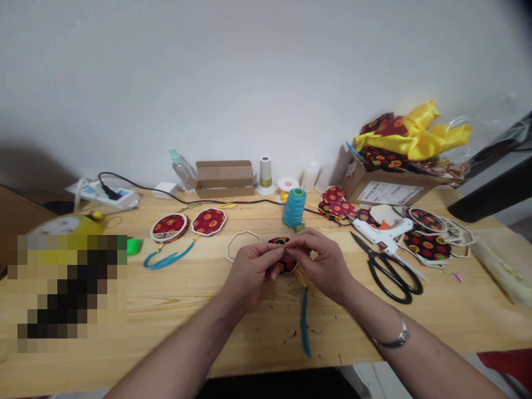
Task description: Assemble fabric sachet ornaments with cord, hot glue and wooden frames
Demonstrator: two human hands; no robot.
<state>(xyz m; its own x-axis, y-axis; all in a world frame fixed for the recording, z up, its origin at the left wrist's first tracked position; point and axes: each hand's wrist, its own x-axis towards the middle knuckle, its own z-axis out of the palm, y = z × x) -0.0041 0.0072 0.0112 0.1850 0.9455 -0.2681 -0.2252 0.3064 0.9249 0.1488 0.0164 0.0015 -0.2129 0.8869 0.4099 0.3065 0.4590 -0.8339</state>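
My left hand (253, 271) and my right hand (322, 260) meet at the fingertips over the front middle of the table, both closed in a pinch. What they pinch is too small and hidden to make out. Just beneath the fingers shows a black fabric piece (288, 267) with red and orange motifs, mostly covered by my hands. Yellow cord (300, 277) runs from it to a teal tassel (305, 321) lying on the wood. Beside my left hand is a thin pale scalloped frame (228, 247). A teal thread cone (295, 208) stands behind the hands.
Black-handled scissors (388, 271) and a white glue gun (384, 235) lie right of my hands, near patterned pieces (426, 246). Two finished-looking red fabric pendants (209, 221) lie left. Behind stand an open cardboard box (224, 180) and a spray bottle (182, 169). A black cable (199, 200) crosses the table.
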